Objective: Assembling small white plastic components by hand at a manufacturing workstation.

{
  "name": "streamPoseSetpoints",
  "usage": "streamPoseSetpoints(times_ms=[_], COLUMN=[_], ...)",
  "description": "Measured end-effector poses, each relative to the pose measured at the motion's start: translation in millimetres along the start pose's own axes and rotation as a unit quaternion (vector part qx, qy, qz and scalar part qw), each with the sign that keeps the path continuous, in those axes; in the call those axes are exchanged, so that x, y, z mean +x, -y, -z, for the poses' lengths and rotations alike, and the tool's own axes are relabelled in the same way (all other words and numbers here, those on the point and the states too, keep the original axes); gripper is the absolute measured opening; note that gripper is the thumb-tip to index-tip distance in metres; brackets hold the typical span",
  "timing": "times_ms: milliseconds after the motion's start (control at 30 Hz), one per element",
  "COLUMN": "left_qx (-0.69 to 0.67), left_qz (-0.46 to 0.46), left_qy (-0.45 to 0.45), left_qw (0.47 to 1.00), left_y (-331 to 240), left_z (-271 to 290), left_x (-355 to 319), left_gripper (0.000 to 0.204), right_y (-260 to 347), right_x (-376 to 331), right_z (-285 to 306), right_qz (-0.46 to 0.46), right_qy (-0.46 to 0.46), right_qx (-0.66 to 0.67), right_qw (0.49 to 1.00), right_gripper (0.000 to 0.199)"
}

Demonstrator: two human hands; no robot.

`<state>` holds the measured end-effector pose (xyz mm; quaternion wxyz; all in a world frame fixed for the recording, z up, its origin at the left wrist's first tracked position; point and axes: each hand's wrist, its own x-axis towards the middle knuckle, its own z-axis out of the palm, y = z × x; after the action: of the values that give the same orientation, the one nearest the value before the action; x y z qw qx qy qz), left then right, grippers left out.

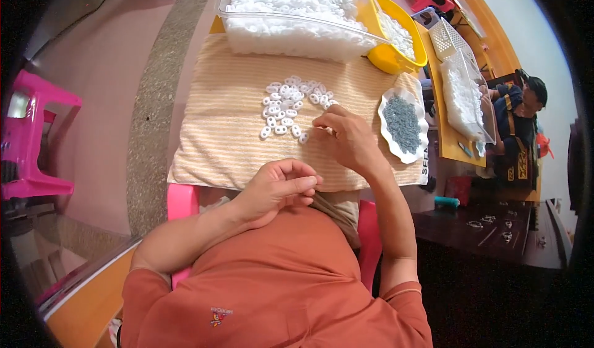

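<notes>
Small white oval plastic pieces with two holes [281, 108] lie in a loose heap on a tan striped towel [216, 119]. Close to my belly, my left hand [279, 188] is closed, thumb laid against the curled fingers. Anything in its pinch is too small to make out. Just right of the pieces, my right hand [348, 139] hovers low over the towel with bent fingers drawn together; their tips are partly hidden, so what they hold cannot be told. To its right sits a white scalloped dish [385, 139] of small dark grey bits [402, 125].
A clear plastic tub [297, 35] heaped with white pieces stands at the far edge, beside a yellow bowl [396, 54] of more. Pink stools [37, 143] stand left. At right, another person [523, 109] sits by a second full tub [461, 100].
</notes>
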<state>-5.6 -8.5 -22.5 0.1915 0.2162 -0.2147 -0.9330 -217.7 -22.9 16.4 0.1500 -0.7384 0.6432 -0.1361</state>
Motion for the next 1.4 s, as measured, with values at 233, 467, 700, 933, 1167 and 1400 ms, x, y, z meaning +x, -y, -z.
streamPoseSetpoints(times_ms=[233, 467, 700, 933, 1167, 1400], left_qx=[-0.013, -0.007, -0.022, -0.027, -0.026, -0.019], left_qz=[0.004, 0.007, 0.012, 0.012, 0.011, 0.008], left_qy=[-0.005, -0.005, 0.004, -0.006, -0.013, 0.002], left_qw=[1.0, 1.0, 1.0, 1.0, 1.0, 1.0], left_y=[1.0, 2.3, 3.7, 3.7, 5.1, 6.7], left_z=[1.0, 5.1, 5.4, 3.4, 5.0, 5.9], left_x=[-0.3, 0.2, 1.0, -0.2, 0.5, 1.4], left_gripper=[0.013, 0.013, 0.012, 0.014, 0.013, 0.012], right_y=[26.0, 21.1, 17.6, 48.4, 38.7, 19.3], right_x=[11.5, 14.3, 15.5, 32.3, 29.8, 15.5], right_z=[-24.2, -25.1, -16.8, -21.0, -19.5, -15.9], right_qz=[0.06, 0.028, 0.003, 0.118, 0.13, 0.106], right_qy=[-0.043, -0.045, -0.026, -0.022, 0.016, 0.014], right_qx=[0.015, -0.015, -0.088, -0.081, -0.052, -0.031], right_qw=[0.997, 0.999, 0.996, 0.989, 0.99, 0.994], right_gripper=[0.019, 0.013, 0.012, 0.024, 0.021, 0.021])
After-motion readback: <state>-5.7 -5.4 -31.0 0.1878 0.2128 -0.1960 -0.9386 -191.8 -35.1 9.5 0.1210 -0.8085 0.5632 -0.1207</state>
